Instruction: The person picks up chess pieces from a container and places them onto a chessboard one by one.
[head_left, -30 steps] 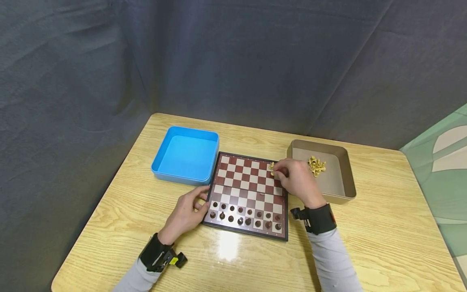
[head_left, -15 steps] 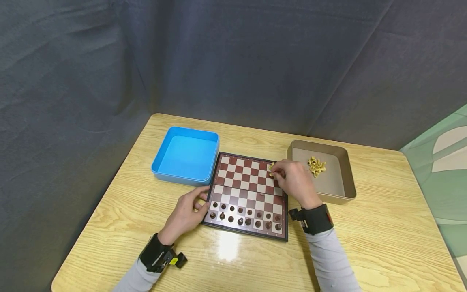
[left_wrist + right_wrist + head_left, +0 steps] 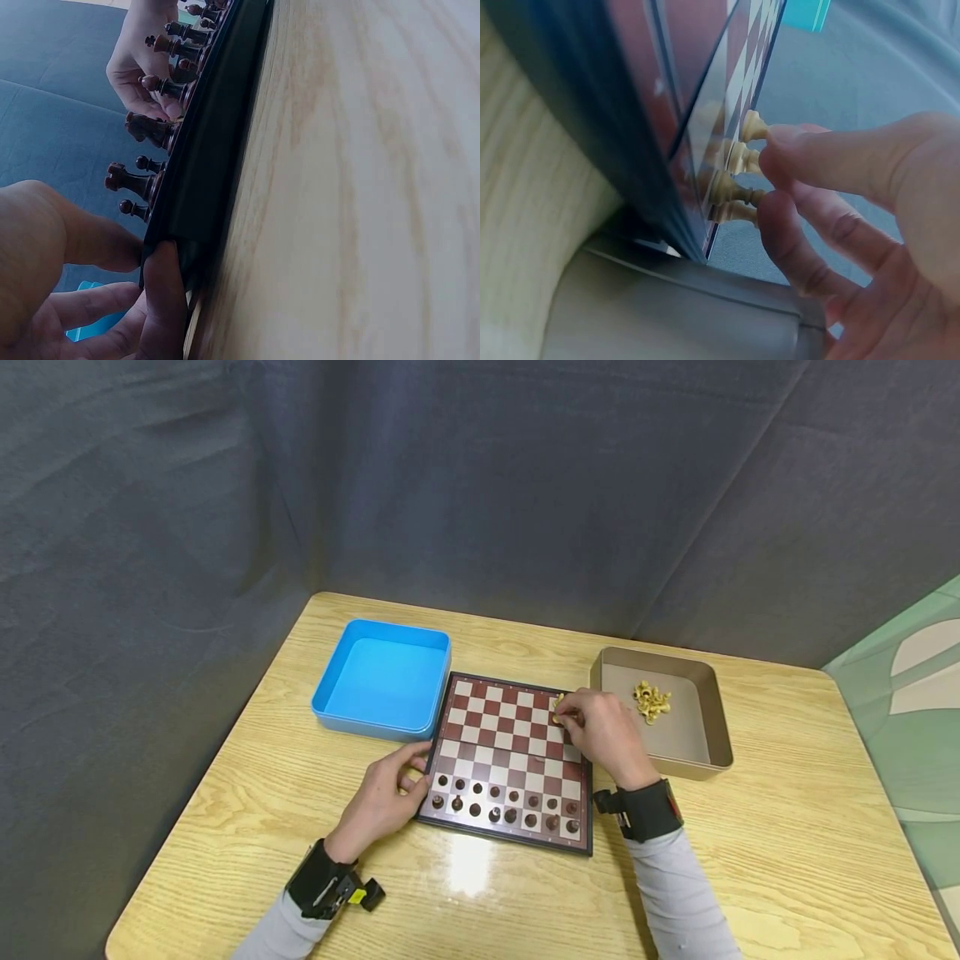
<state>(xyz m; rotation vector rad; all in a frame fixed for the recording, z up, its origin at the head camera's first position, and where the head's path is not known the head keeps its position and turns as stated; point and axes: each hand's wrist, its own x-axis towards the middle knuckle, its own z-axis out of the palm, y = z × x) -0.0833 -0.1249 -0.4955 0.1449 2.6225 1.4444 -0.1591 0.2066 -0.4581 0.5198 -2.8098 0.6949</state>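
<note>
The right hand (image 3: 611,735) pinched one of the pale chess pieces (image 3: 742,159) at the upper right of the chessboard (image 3: 498,739), lower centre; the left hand (image 3: 382,793) gripped its left edge, presumably for steadiness.

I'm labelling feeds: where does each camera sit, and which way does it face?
Head: worn on the head, facing forward and down at the chessboard; left hand and right hand show.
Left wrist: on that wrist, looking along the chessboard's near edge and dark pieces; left hand close, right hand beyond.
Right wrist: on that wrist, looking across the chessboard's right edge at pale pieces; right hand shows.
Both wrist views share the chessboard.
</note>
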